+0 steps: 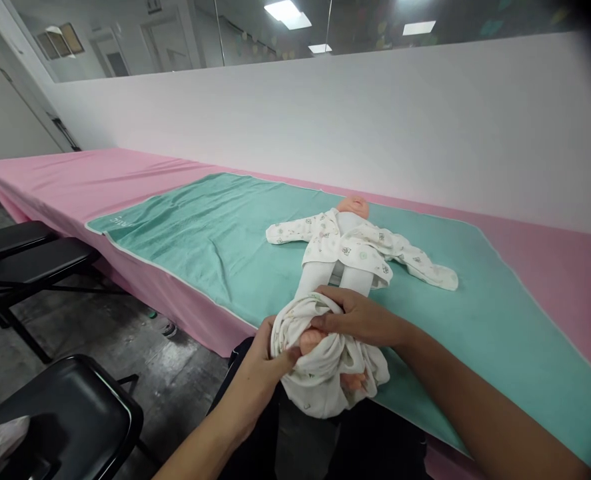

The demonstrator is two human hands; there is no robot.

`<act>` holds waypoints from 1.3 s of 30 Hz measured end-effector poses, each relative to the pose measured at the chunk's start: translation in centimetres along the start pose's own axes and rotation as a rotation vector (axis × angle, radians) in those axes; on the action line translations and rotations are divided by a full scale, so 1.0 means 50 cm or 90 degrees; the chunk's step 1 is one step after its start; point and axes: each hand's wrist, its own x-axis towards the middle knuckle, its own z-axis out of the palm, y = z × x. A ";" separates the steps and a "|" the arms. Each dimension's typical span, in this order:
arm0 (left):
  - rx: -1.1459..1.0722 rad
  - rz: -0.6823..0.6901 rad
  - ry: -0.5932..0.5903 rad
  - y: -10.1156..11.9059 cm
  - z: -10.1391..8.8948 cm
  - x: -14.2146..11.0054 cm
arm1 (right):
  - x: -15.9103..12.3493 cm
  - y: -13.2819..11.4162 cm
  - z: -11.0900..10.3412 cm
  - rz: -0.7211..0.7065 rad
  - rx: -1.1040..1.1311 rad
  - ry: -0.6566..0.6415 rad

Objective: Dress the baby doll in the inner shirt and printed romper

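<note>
A pink and white baby doll (345,223) lies on the flat green cloth (248,230) with white edges. It wears a white cloth jacket (320,250) with little pictures. At the green cloth's near edge, the left hand (264,363) and right hand (352,312) both hold a bunched-up white cloth garment (318,393) around the doll's pink feet (311,340).

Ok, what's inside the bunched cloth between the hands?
One doll foot shows in the opening of the bunched cloth, between the left hand and right hand. What looks like the other foot shows lower down. Folds cover the lower legs from view.
</note>
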 end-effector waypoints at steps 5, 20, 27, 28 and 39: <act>0.124 0.073 0.016 -0.016 -0.015 0.009 | -0.004 0.007 -0.009 -0.020 0.054 -0.011; 0.305 0.139 -0.223 0.076 -0.071 0.109 | -0.018 0.026 -0.045 -0.054 0.256 0.089; 0.360 0.294 -0.226 0.130 -0.065 0.195 | -0.028 0.053 -0.104 -0.026 -0.012 0.390; 0.424 0.348 -0.197 0.128 -0.047 0.217 | -0.025 0.062 -0.110 -0.032 -0.086 0.466; 0.561 0.462 0.108 0.096 0.041 0.322 | -0.006 0.082 -0.080 -0.024 -0.404 0.669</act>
